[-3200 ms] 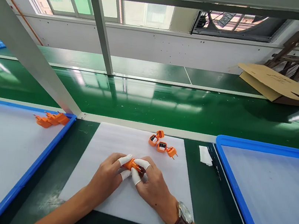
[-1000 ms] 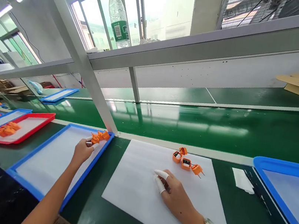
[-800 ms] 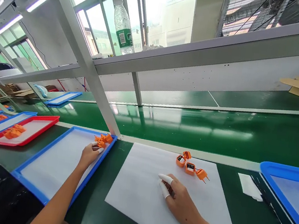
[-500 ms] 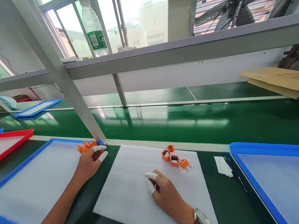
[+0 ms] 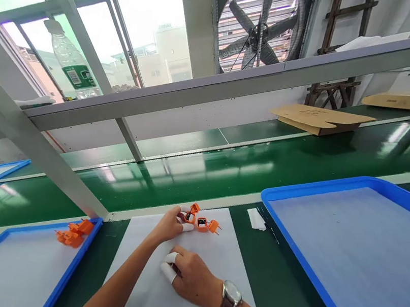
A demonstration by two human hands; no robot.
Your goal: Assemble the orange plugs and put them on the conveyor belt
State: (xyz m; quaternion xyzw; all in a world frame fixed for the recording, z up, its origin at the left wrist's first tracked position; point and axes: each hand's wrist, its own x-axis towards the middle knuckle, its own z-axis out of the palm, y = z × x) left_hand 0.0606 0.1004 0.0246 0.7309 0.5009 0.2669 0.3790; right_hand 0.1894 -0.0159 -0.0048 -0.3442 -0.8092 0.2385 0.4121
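Note:
My left hand (image 5: 173, 226), with white covers on its fingertips, reaches to an orange open-topped part (image 5: 190, 217) on the white paper sheet (image 5: 145, 293); its thumb and finger close around that part's left side. Just right of it lies a second orange part (image 5: 202, 224) with a two-pin orange piece (image 5: 213, 226) beside it. My right hand (image 5: 190, 277), a watch on its wrist, rests over the paper nearer to me, fingers curled together; what they hold, if anything, is hidden.
Orange pieces (image 5: 75, 232) lie in the far corner of the left blue tray (image 5: 69, 277). A large blue tray (image 5: 313, 257) is at the right. A white scrap (image 5: 256, 219) lies between paper and tray. A slanted metal post (image 5: 47, 150) stands at the left.
My left hand has moved right, from the orange pieces in the left tray to the orange part on the paper. The view has shifted to the right; my right hand remains over the paper.

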